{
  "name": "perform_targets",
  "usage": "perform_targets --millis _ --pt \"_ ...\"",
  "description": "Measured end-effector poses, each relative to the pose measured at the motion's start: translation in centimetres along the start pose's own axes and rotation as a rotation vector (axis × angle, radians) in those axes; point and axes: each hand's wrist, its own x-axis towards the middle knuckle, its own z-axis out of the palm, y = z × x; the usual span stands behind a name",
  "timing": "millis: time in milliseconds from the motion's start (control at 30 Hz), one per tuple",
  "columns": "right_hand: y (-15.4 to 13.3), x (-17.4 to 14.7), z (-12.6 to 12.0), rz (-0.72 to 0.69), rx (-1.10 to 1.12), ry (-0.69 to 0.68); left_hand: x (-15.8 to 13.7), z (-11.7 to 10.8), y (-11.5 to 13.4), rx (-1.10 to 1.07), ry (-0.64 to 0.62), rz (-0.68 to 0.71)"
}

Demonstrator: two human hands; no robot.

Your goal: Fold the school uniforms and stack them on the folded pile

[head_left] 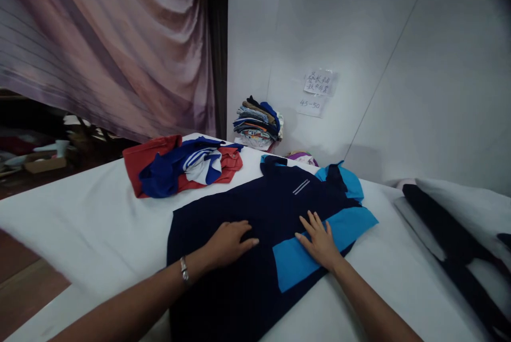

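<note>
A dark navy garment [255, 209] with bright blue parts lies spread on the white table, its blue hood or collar [351, 181] toward the wall. Two thin pale stripes mark its upper part. One blue sleeve [293, 267] is laid across the body. My right hand [319, 241] rests flat on that sleeve and the navy cloth, fingers spread. On the navy cloth to the left lies my left hand [231, 241], fingers stretched out and thumb apart, with a metal band at the wrist. Neither hand grips anything.
Red and blue-and-white clothes [159, 171] lie heaped at the back left of the white table [91, 219]. A stack of folded clothes [257, 121] stands by the wall, with a purple bundle [303, 158] near it. Dark cloth [451, 225] lies at right. Paper notes [319, 83] hang on the wall.
</note>
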Motion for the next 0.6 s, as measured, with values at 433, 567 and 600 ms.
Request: perform_targets --millis 433,567,600 --pt "-0.2 -0.4 1.1 -0.018 -0.028 -0.008 24.3 -2.8 -2.2 -0.121 0.261 -0.288" --pt "0.2 -0.5 1.9 -0.026 -0.017 0.026 28.1 -1.8 -1.5 -0.161 0.328 -0.39" --pt "0.3 -0.4 2.1 -0.026 -0.016 0.038 28.8 -1.5 -1.5 -0.166 0.341 -0.414"
